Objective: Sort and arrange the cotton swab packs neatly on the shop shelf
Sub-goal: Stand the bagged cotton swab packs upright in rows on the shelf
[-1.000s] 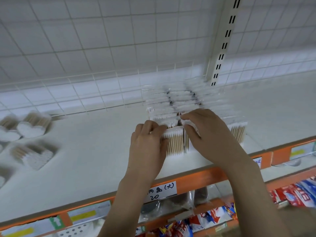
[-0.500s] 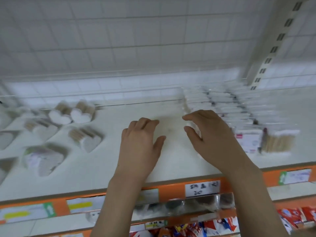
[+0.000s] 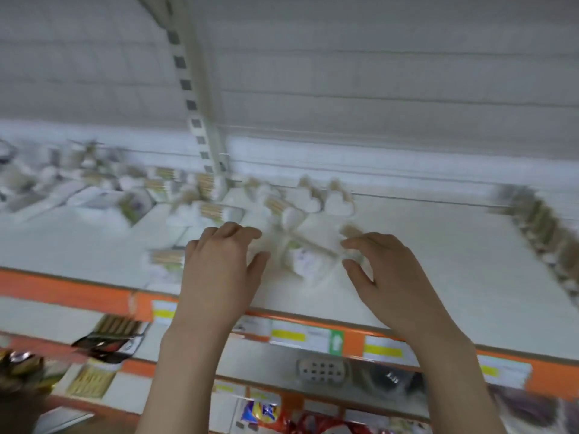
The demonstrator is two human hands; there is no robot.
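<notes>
Head view looks down on my two bare forearms reaching up over the orange shelf edge (image 3: 94, 294), and I place everything by that edge. Far left above it, a heap of cotton swab packs (image 3: 131, 195) lies scattered on the white shelf (image 3: 438, 261), smeared by motion so I cannot count them. One loose pack (image 3: 164, 256) lies just left of my left hand (image 3: 222, 267). That hand hovers palm down above the edge, fingers spread and gently bent, thumb out to the right, holding nothing. Between my hands sits a small pack with a printed label (image 3: 305, 261), close to both thumbs; whether either hand touches it is hard to tell. Behind it stand heart-shaped swab packs (image 3: 336, 203) near the back rail. My right hand (image 3: 388, 277) mirrors the left, fingers loosely curved, thumb pointing left, nothing gripped. Far right, a tidy row of packs (image 3: 545, 227) runs back from the edge, its near end blurred. Below the edge, price labels (image 3: 288, 335) are unreadable.
</notes>
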